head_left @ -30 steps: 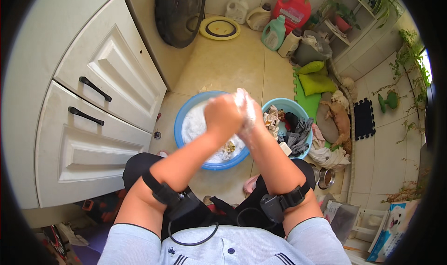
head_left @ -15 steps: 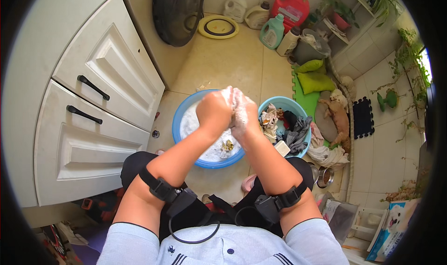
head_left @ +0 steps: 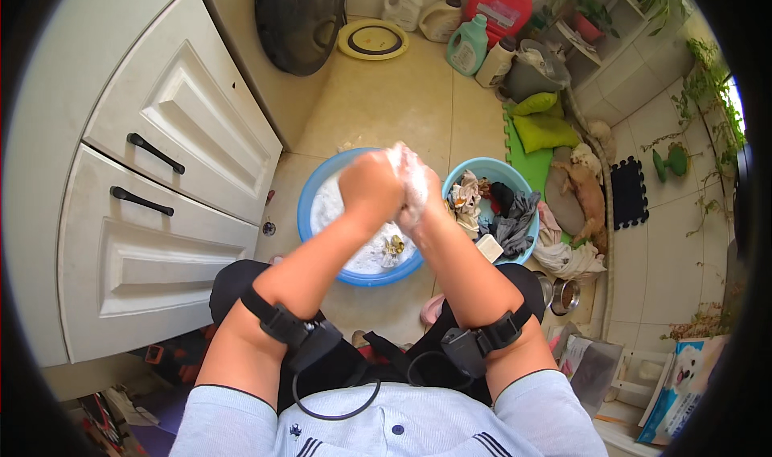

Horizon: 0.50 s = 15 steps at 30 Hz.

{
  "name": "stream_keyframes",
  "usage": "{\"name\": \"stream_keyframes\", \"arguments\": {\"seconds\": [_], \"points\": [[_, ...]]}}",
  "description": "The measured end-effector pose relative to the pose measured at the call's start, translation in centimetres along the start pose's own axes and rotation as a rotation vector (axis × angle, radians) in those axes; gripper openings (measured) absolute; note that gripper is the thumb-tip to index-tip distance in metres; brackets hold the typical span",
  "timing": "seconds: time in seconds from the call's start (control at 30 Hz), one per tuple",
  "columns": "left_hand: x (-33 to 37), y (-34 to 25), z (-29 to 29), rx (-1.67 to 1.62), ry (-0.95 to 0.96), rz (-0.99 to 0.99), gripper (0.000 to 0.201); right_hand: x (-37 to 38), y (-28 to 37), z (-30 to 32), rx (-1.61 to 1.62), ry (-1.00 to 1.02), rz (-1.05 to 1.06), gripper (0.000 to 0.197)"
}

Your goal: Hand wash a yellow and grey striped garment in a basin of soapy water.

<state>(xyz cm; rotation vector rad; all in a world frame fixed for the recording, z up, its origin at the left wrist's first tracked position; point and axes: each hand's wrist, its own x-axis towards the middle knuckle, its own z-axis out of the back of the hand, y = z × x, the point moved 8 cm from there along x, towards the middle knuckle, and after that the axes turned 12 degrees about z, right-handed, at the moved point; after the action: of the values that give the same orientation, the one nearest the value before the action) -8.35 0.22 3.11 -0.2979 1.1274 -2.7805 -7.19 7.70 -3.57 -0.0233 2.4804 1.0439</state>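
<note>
Both hands are pressed together above a blue basin (head_left: 303, 216) full of white suds (head_left: 328, 208). My left hand (head_left: 371, 185) is curled into a fist, its edges smeared by motion. Against it lies my right hand (head_left: 415, 192), also closed and coated in foam. Whatever is squeezed between them is hidden by fingers and lather. A small patterned piece of cloth (head_left: 393, 246) pokes out of the suds below my wrists. Beside the basin, on the right, stands a light-blue tub (head_left: 490, 164) of crumpled clothes (head_left: 515, 224), with a pale soap bar (head_left: 489, 248) at its near edge.
A white cabinet (head_left: 161, 240) stands close on the left. Detergent bottles (head_left: 469, 45) and a yellow folded basin (head_left: 372, 39) sit at the back. A dog (head_left: 582, 188) lies on the right, near green cushions (head_left: 544, 131) and a metal bowl (head_left: 566, 296).
My hands stay pressed together over the suds and have moved slightly against each other, the left one now more blurred. The whole view has shifted a little.
</note>
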Motion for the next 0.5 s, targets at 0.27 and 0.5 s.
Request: {"name": "stream_keyframes", "arguments": {"seconds": [0.27,0.5], "points": [[3.7,3.5,1.9,-0.822,0.243,0.354,0.041,-1.1,4.6,-1.9,0.088,0.322,-0.021,0.029],[3.6,3.6,2.9,-0.882,0.395,0.373,0.033,-3.6,5.0,-1.7,-0.367,0.568,-0.183,0.033]]}}
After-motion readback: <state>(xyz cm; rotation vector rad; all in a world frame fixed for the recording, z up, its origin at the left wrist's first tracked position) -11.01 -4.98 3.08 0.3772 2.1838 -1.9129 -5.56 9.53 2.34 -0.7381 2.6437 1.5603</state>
